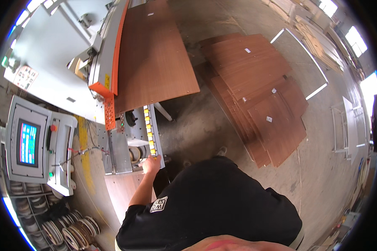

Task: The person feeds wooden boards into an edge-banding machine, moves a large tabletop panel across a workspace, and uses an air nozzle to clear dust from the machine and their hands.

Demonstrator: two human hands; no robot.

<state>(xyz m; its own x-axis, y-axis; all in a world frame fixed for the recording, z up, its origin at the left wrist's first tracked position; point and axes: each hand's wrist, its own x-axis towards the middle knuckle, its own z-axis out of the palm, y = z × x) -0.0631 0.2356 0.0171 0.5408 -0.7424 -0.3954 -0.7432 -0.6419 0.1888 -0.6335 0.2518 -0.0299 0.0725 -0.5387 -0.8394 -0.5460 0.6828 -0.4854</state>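
Smooth wood-grain panel [155, 62], matt cloth shirt [222, 201]

Stacked brown panels [251, 69] lie on the grey concrete floor [322, 121].

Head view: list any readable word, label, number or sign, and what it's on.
Screen: coloured rows, too small to read.
White labels on stacked panels: too small.
Sheet on machine: too small.
Yellow sticker on machine: too small.
Square patch on shirt: lettering shows, not transcribed.

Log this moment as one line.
Left hand: at near end of roller rail | right hand: not in view | brown panel: alongside orange beam | panel stack: on floor at right
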